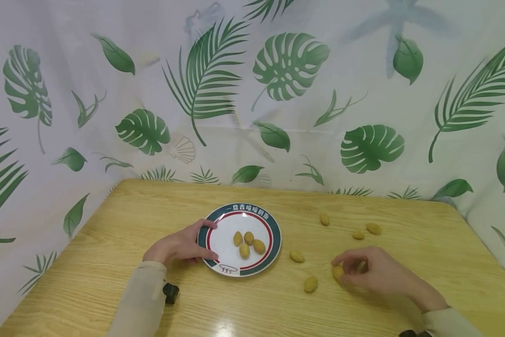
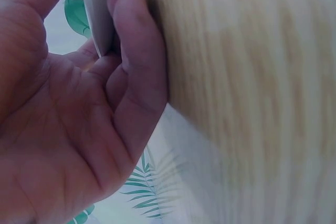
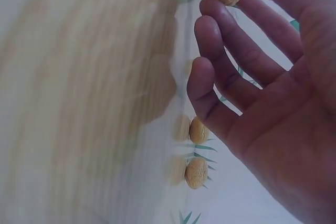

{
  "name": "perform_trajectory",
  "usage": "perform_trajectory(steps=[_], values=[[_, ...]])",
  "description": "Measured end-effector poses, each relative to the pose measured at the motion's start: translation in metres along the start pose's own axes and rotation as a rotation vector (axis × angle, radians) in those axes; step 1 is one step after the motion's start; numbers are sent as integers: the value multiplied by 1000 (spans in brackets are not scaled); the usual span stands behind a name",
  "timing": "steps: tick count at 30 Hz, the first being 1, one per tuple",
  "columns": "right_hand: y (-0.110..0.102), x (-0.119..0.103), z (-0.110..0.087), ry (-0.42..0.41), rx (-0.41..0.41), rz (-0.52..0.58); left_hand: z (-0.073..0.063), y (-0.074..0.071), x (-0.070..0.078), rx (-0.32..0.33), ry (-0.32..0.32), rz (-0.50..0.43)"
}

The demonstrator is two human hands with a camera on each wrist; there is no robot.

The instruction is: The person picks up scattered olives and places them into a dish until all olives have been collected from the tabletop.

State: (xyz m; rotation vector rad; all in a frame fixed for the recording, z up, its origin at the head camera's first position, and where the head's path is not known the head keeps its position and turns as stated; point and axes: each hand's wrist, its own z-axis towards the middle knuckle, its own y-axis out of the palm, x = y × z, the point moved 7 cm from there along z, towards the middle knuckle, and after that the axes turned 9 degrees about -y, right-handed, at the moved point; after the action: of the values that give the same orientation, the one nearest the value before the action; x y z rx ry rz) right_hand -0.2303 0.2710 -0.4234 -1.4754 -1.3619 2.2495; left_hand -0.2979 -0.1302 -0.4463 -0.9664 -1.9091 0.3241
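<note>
Pinching tightly with thumb and fingertips, the right hand [image 1: 372,271] holds one wrinkled oval piece [image 1: 337,272], yellow-brown, its other fingers loosely bent. Whether that piece touches the table I cannot tell; it is well apart from the plate [image 1: 224,236], between three and four o'clock of it. At nine o'clock the left hand [image 1: 185,242] grips the plate's rim, thumb above and at least one finger beneath. Four similar pieces [image 1: 244,251] lie close together on the plate, just off centre toward four o'clock. Around the held piece, five loose pieces [image 1: 310,284] lie on the wooden table [image 1: 278,304]: at eight, ten, just before twelve, and two near each other around one. White lettering [image 1: 248,208] crosses the dark rim near twelve.
</note>
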Motion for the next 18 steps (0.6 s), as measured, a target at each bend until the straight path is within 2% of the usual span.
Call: perform_trajectory(steps=[10,18], values=[[-3,-4,22,-55,62,-19,2,0,-2,-4,-2,-2],[-2,-6,39,-56,91,-32,2,0,-1,1,-7,5]])
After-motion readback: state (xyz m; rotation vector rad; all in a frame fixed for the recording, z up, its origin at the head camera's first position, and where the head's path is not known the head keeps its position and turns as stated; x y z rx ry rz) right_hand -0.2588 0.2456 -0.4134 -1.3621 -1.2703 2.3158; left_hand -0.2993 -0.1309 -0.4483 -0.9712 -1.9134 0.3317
